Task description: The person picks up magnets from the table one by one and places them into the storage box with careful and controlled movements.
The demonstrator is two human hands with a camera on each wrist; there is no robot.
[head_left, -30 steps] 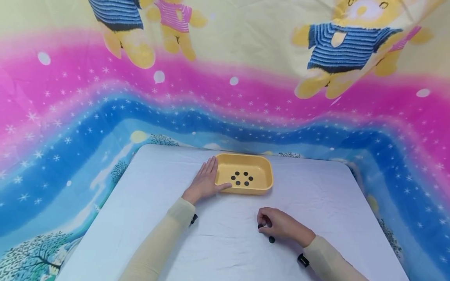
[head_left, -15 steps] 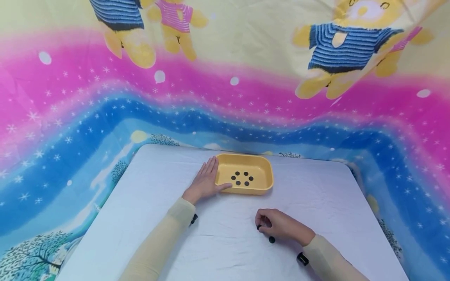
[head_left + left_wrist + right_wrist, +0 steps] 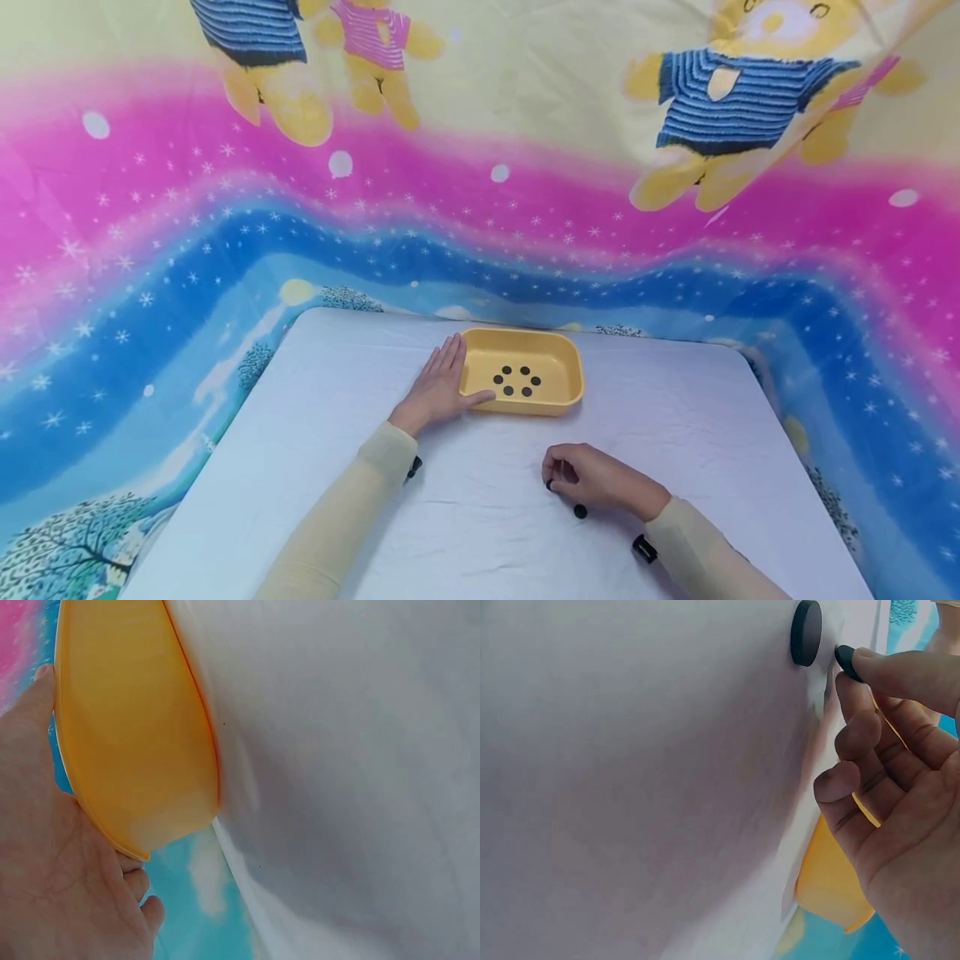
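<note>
My right hand (image 3: 600, 479) pinches a small black disc (image 3: 847, 663) between thumb and fingertips, low over the white cloth. A second black disc (image 3: 581, 512) lies on the cloth just below that hand in the head view; the right wrist view shows this disc (image 3: 806, 633) beside the pinched one. With fingers straight, my left hand (image 3: 431, 392) rests against the left end of a yellow rectangular tray (image 3: 536, 409), its thumb along the front rim. Inside the tray, several black discs (image 3: 527, 392) lie in a ring on the bottom.
White cloth (image 3: 480, 517) covers the table, and the tray stands near its far edge. Behind and beside the table hangs a colourful curtain (image 3: 525, 217) printed with bears and snowflakes. Each wrist carries a small black device (image 3: 644, 549).
My right hand has shifted slightly left with the pinched disc, farther from the loose disc on the cloth. The left hand and the tray have stayed in place.
</note>
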